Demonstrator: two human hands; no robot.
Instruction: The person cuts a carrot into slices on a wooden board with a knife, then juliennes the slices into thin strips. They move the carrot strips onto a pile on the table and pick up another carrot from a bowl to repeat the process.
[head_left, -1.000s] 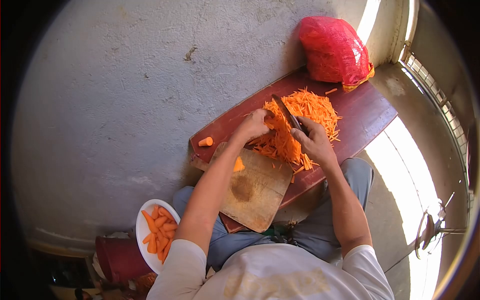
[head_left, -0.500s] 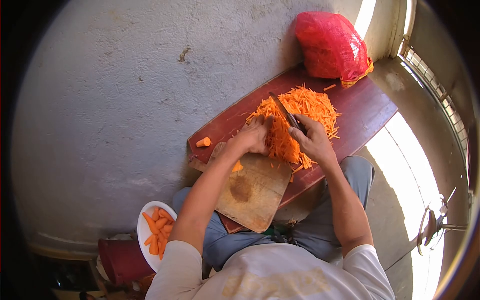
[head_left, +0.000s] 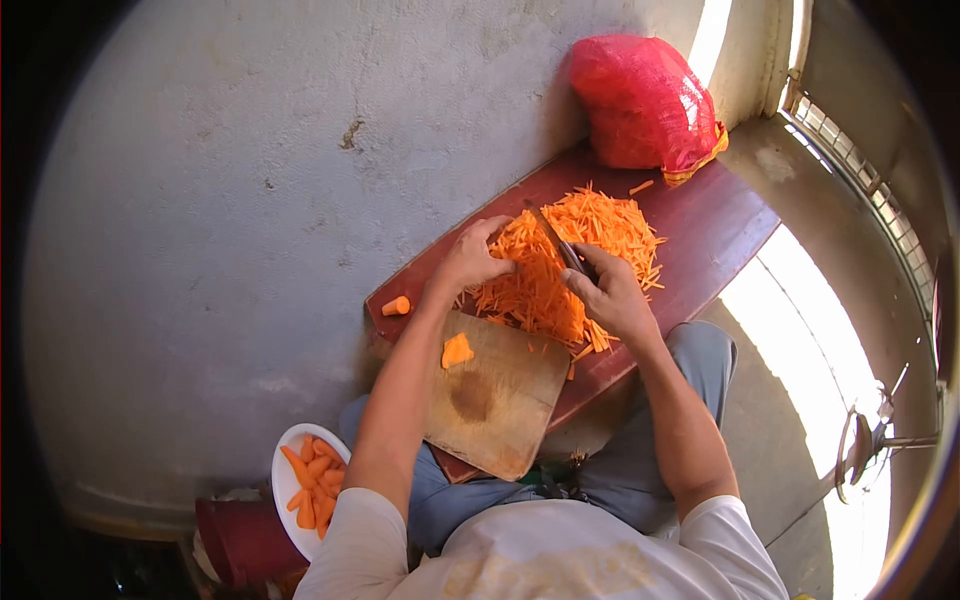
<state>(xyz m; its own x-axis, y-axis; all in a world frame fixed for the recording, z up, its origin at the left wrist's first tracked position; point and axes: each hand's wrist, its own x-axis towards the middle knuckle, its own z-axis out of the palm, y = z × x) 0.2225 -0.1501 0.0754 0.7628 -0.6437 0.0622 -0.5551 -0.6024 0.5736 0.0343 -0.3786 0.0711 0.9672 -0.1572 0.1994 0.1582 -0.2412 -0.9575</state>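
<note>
A large heap of shredded carrot (head_left: pixel 615 228) lies on a dark red bench. My right hand (head_left: pixel 612 292) grips a knife (head_left: pixel 548 232) by its dark handle, with the blade pointing up and left across the heap. At the heap's left edge is my left hand (head_left: pixel 474 255), its thumb and fingers apart around some shreds and holding nothing I can see. Nearer to me, a worn wooden cutting board (head_left: pixel 515 385) carries a flat piece of carrot (head_left: pixel 457 351). A carrot stub (head_left: pixel 396 306) lies on the bench left of my left wrist.
The red bench (head_left: pixel 712 235) runs along a grey wall (head_left: pixel 220 230). A red mesh bag (head_left: pixel 640 105) stands at its far end. On my left, a white bowl (head_left: pixel 288 478) of peeled carrots rests by a dark red bucket (head_left: pixel 240 540). A pedal-like metal part (head_left: pixel 862 445) is at right.
My left hand has shifted left and opened from the heap, uncovering more shreds and the flat carrot piece on the board. The knife stays in my right hand over the heap. The view has shifted slightly.
</note>
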